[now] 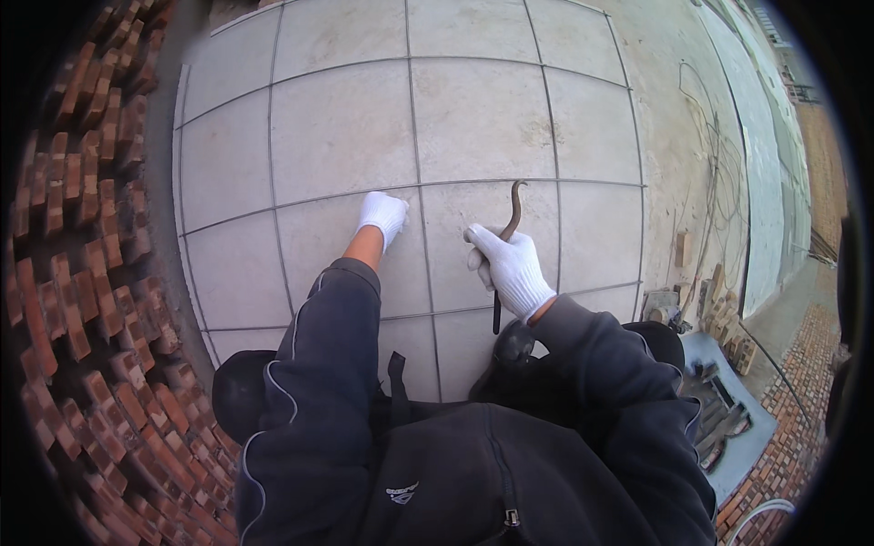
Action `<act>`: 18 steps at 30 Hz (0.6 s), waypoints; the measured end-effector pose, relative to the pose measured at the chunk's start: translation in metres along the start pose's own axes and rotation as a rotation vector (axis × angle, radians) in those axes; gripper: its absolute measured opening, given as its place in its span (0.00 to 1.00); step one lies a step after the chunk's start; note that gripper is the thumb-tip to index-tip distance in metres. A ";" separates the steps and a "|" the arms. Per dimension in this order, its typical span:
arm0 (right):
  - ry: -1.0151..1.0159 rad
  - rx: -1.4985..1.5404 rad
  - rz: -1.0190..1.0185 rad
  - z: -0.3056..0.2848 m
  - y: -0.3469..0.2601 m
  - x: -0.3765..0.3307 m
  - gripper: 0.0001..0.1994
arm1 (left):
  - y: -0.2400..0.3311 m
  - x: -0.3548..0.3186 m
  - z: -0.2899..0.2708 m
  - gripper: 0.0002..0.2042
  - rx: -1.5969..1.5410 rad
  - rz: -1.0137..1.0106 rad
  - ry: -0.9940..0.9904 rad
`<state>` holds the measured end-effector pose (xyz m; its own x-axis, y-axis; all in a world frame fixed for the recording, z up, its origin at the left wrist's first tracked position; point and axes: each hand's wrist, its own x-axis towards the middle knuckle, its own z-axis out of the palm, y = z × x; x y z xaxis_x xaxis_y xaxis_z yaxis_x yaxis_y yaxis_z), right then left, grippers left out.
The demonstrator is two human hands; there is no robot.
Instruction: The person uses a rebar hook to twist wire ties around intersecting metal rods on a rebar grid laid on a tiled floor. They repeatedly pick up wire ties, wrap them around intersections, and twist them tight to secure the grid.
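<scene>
Left glove and right glove: white. Hook tool: brown, black lower end. Jacket: near-black, pale sleeve piping. Twelve o'clock from the wearer: grey rods, grid pattern, over pale-grey slab. Nine o'clock: bricks, mottled red-orange to my eye.

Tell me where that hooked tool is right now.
In the head view, the hooked tool is in the right hand, just right of centre, over the metal grid.

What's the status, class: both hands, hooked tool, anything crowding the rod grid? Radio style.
Right hand gripping hooked tool, curved end forward. Left hand over rod grid, fingers mostly hidden. Brick piles left, outside the grid.
</scene>
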<state>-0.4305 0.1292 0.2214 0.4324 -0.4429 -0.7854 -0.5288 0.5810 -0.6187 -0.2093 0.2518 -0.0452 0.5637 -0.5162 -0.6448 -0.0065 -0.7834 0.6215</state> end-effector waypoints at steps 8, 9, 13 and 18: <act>-0.024 -0.250 0.098 -0.015 0.011 0.011 0.13 | 0.050 -0.010 0.010 0.18 0.084 -0.075 0.010; -0.047 -0.328 0.119 -0.013 0.009 0.013 0.12 | 0.047 -0.010 0.013 0.19 0.072 -0.102 0.035; 0.001 -0.714 0.030 -0.027 0.010 0.040 0.10 | 0.067 -0.026 0.030 0.22 0.024 -0.181 0.088; 0.265 -0.979 -0.519 -0.037 0.026 0.110 0.13 | 0.079 -0.031 0.026 0.23 0.012 -0.222 0.092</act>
<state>-0.4236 0.0707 0.1184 0.6592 -0.6720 -0.3373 -0.7240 -0.4460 -0.5262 -0.2489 0.1969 0.0124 0.6255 -0.2976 -0.7213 0.1161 -0.8786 0.4632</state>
